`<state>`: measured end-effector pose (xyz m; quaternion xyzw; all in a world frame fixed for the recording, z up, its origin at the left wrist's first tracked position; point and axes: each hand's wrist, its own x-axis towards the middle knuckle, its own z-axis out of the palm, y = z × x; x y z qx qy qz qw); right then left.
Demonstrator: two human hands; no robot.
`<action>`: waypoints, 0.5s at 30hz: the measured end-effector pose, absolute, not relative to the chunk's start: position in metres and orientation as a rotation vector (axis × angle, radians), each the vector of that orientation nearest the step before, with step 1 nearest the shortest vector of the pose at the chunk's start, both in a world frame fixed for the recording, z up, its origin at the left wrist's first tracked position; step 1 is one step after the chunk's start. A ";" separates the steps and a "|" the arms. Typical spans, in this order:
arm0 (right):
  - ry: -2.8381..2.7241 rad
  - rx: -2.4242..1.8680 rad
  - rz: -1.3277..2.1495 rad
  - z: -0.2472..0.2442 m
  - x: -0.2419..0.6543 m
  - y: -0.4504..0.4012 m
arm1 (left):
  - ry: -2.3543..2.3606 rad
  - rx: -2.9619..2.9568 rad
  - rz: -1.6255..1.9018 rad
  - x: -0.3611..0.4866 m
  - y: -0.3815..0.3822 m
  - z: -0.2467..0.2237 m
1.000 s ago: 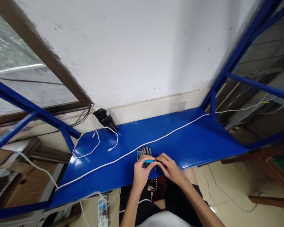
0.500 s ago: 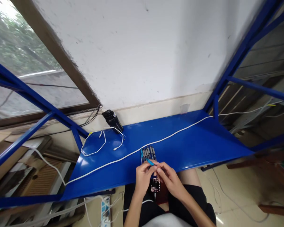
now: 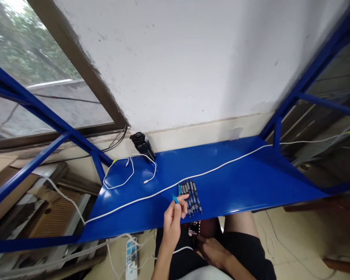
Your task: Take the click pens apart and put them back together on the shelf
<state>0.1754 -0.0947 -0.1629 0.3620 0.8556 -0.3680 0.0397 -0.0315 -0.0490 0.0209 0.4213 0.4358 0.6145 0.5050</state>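
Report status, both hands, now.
Left hand pinching small blue plastic piece, beside row of slim dark pens. Right hand low at lap, near small black circuit board. White cable behind pens on blue metal shelf.

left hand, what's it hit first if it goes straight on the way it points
Probably the row of pens, just past the fingertips of the left hand, which pinches a blue piece; depth is hard to judge from this view.

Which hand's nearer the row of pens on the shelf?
Left hand: nearer, raised at the left edge of the row of pens. Right hand: farther, down by the black shorts.
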 end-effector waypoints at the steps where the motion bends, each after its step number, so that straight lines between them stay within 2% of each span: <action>1: 2.613 1.090 -1.113 -0.169 0.172 -0.092 | 1.054 1.040 1.478 -0.030 -0.049 0.021; 8: 2.552 1.025 -1.043 -0.189 0.165 -0.086 | 1.017 1.029 1.520 -0.024 -0.044 0.026; 15: 2.514 1.177 -1.004 -0.205 0.168 -0.076 | 1.092 1.060 1.429 -0.028 -0.041 0.025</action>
